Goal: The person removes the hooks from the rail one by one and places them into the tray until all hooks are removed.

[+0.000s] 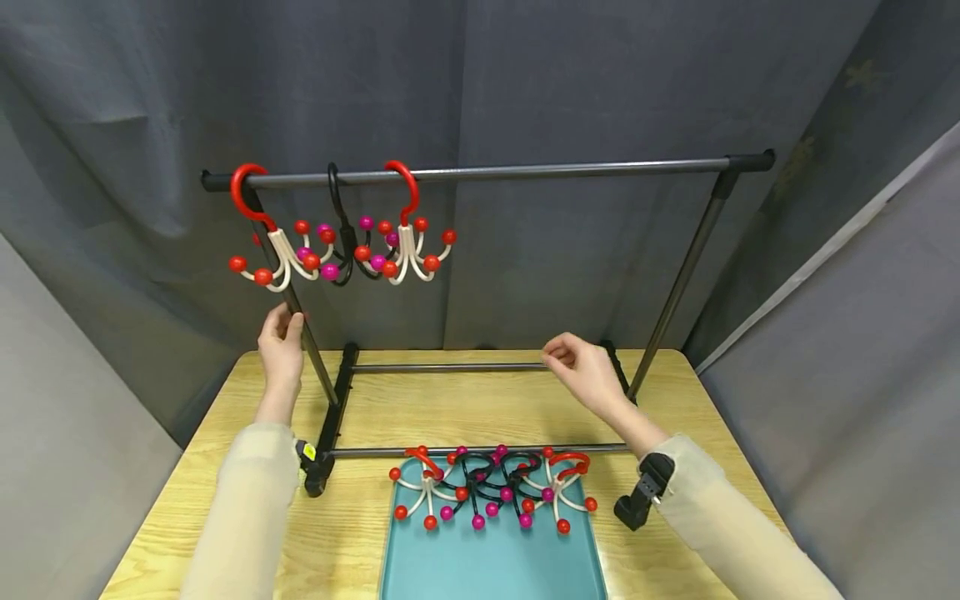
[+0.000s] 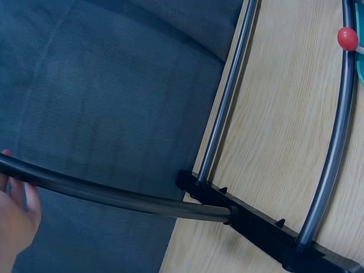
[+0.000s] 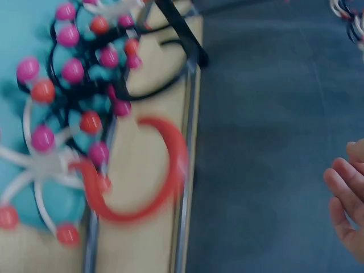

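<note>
My left hand (image 1: pixel 282 346) holds the slanting left post (image 1: pixel 311 354) of a metal garment rack below its top bar (image 1: pixel 555 172). In the left wrist view, its fingers (image 2: pixel 31 205) lie against that post. My right hand (image 1: pixel 583 371) hovers in the air right of centre, fingers loosely bent, holding nothing. On the left part of the bar hang two white multi-arm hangers with red hooks and red ball tips, one outer (image 1: pixel 281 258) and one inner (image 1: pixel 407 250). Between them hangs a black hanger (image 1: pixel 348 237) with magenta tips.
A teal tray (image 1: pixel 491 567) at the table's front bears several more hangers, red-hooked (image 1: pixel 429 483) and black-hooked (image 1: pixel 476 483). Behind it run the rack's lower rails, front (image 1: pixel 367 452) and back (image 1: pixel 450 367). The right post (image 1: pixel 678 287) slants beyond my right hand. Grey curtains (image 1: pixel 570 83) surround the wooden table (image 1: pixel 187 500).
</note>
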Demonstrator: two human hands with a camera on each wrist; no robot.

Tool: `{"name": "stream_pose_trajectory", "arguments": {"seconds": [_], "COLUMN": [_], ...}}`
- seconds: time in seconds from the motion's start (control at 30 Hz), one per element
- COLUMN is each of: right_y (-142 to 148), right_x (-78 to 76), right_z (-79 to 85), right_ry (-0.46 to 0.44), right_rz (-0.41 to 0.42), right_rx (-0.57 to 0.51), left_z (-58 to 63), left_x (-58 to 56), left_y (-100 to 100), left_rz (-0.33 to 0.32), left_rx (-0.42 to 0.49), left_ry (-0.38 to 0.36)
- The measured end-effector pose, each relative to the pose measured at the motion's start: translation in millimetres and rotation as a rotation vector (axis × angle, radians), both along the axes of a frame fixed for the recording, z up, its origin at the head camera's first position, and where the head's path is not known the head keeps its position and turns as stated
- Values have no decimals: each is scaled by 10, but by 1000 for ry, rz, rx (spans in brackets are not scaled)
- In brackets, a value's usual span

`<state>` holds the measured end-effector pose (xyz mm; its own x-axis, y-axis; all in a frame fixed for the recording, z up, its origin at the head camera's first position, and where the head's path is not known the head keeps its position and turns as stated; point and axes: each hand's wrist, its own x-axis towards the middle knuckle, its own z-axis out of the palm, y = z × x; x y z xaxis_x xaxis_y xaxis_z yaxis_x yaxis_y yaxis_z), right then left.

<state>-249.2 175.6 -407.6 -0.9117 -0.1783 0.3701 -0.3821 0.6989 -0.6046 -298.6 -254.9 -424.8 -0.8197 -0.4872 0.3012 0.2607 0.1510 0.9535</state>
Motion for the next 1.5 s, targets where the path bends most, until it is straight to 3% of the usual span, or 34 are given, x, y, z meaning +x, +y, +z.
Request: {"name": "stream_pose_trajectory", "arguments": {"seconds": [0.1, 0.23, 0.37, 0.57, 0.8, 0.97, 1.13, 1.27, 1.5], "right_y": [231, 497, 719, 958, 1170, 1234, 1229, 1238, 1292], "right_x": [-40, -88, -144, -223, -341, -399, -440, -470, -489], "right_z": [100, 220, 329, 454, 546, 597, 635, 648, 644], "right_ry": [46, 107, 158, 210, 266, 245, 246, 251, 199], "right_rz": [-58, -152, -249, -378, -485, -518, -548, -555, -525], "right_rx": [-13, -19, -43, -111, -225, -238, -215, -187, -178], "left_z": [20, 71, 117, 195, 260, 360, 533, 794, 1274], "left_x": [36, 82, 112, 193, 272, 311, 323, 364, 420], "left_y": [-10, -39, -102, -173, -246, -357, -469, -489, -435], "left_rz": [-29, -51, -66, -110, -64, -2, 37, 47, 41], "left_rx": [-3, -61, -196, -401, -483, -433, -290, -128, -25], "left_ry": [38, -22, -142, -190, -194, -160, -105, -22, 152]}}
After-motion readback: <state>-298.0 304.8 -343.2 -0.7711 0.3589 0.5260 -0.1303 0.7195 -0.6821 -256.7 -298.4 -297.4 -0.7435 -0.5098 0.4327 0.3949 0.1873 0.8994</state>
